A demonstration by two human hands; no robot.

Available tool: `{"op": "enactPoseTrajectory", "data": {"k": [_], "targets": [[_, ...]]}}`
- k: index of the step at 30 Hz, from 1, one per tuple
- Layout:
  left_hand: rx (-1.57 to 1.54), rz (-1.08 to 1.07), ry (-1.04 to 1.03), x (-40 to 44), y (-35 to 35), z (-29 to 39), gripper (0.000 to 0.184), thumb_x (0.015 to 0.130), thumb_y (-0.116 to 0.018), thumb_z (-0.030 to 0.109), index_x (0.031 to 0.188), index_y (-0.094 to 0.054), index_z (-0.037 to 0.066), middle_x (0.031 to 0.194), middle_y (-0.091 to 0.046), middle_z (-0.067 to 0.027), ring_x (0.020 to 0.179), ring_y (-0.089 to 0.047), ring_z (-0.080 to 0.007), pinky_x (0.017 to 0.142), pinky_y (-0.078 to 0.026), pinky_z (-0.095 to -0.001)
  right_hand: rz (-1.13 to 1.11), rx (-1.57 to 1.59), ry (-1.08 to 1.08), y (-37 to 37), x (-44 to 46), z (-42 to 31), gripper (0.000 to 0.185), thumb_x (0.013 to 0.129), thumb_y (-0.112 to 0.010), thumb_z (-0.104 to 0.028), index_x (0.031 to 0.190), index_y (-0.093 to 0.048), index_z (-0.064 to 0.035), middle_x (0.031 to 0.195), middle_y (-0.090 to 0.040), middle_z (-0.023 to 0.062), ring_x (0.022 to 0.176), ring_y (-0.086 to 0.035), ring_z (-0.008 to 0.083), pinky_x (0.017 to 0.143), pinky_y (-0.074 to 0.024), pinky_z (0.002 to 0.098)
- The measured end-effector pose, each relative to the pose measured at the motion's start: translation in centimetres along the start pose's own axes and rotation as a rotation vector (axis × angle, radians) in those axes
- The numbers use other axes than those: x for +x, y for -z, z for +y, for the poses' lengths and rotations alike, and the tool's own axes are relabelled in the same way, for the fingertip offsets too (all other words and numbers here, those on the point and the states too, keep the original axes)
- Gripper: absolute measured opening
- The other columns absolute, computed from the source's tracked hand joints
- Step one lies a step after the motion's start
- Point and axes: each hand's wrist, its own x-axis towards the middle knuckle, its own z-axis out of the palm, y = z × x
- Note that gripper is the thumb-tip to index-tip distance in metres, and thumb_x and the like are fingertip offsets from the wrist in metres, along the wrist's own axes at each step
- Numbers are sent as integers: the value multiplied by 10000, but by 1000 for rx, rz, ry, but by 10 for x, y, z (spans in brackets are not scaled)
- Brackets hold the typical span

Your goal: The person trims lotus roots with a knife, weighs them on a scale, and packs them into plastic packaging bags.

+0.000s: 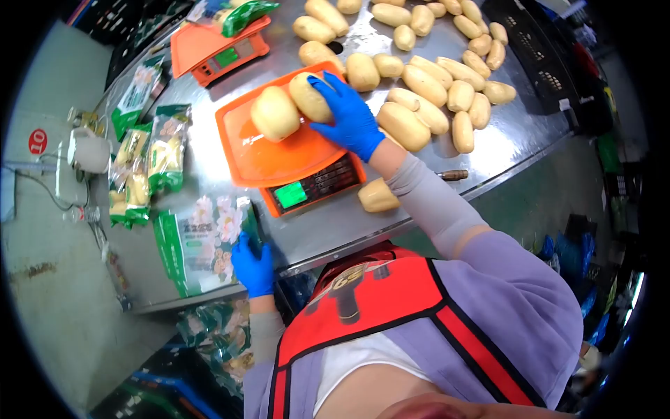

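At the far left I have filled bags (167,150) on the steel table (307,234), with a second scale (220,52) beyond them. Nearer the wearer, a flat printed bag (202,244) lies by the front edge, and the left hand (252,265) touches its right side with fingers a little apart; from up here I can't tell whether they pinch the film. A careless drag of that hand could, I judge, pull the bag off the edge. Next comes the orange tray (279,162) of the near scale, its green display (290,195) lit but unreadable to me. Two pale root pieces are on my mind there: the left root piece (274,114) sits on the tray, and the right root piece (309,98) is held between the thumb and spread fingers of the right hand (342,112); I can't see whether it bears on the tray. Any push from that hand could falsify the weight, and a nudge could roll its neighbour over the shallow rim. A loose root piece (377,196) lies below the right forearm, where a sleeve brush could send it to the floor. Farther right, more root pieces (426,84) lie loosely grouped, beside a brown handle (453,175).
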Motion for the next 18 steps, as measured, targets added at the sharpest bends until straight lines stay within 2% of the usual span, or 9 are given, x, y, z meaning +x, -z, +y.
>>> {"op": "enactPoseTrajectory", "data": {"k": [3,4,5,7,8,13,15,17,18], "targets": [[-118,45,-22,3,-9,-14,525,721,-699,212,1191,-542,40,1010,-565,-162,928,-532,-326,806,-433,-419,-15,-4,-38,2,2,-3,821,660,-758,-262,1376,-363,-194,1358,-368,188,1207,-414,373,989,-384,416],[-172,53,8,2,-9,-14,463,738,-689,168,1158,-562,18,1010,-574,-162,937,-539,-320,821,-435,-400,-42,31,-54,2,2,-5,820,669,-750,-277,1382,-352,-199,1361,-359,190,1239,-370,387,1008,-345,463],[-175,51,-4,0,-12,-18,463,738,-689,168,1158,-562,18,1010,-574,-162,937,-539,-320,821,-435,-400,-33,24,-59,3,1,-11,820,669,-750,-277,1382,-352,-199,1361,-359,190,1239,-370,387,1008,-345,463],[-191,156,-62,-1,-21,-28,410,780,-678,162,1151,-579,16,969,-575,-117,854,-549,-229,752,-445,-324,-69,-240,-64,7,2,-30,799,697,-718,-328,1389,-338,-204,1371,-341,192,1270,-309,416,1025,-276,534],[-193,200,-115,-2,-25,-30,398,799,-663,153,1157,-578,3,960,-576,-109,827,-541,-212,726,-439,-305,-73,-254,11,5,3,-37,783,728,-674,-401,1399,-320,-205,1396,-306,204,1291,-267,421,1028,-225,570],[-186,242,-118,-1,-25,-22,374,802,-661,142,1127,-578,-21,969,-581,-125,854,-562,-233,759,-454,-322,-227,-242,139,-28,25,-78,791,748,-637,-468,1414,-299,-207,1451,-212,249,1276,-276,471,1030,-235,551],[-185,255,-126,-3,-28,-23,364,801,-660,135,1116,-578,-28,972,-581,-131,869,-570,-239,776,-460,-328,-280,-259,146,-51,31,-76,736,753,-637,-443,1389,-351,-205,1460,-218,227,1254,-285,508,1021,-248,555],[-187,259,-123,-3,-30,-26,351,798,-661,119,1100,-577,-38,989,-583,-146,902,-577,-255,811,-464,-340,-158,-636,229,-84,32,-60,658,748,-646,-406,1333,-431,-195,1455,-250,203,1240,-308,500,992,-294,545],[-190,260,-121,-3,-30,-25,351,798,-661,119,1100,-577,-38,989,-583,-146,902,-577,-255,811,-464,-340,-140,-581,231,-82,39,-63,598,727,-671,-359,1272,-494,-189,1436,-298,181,1221,-326,502,956,-332,544]]}}
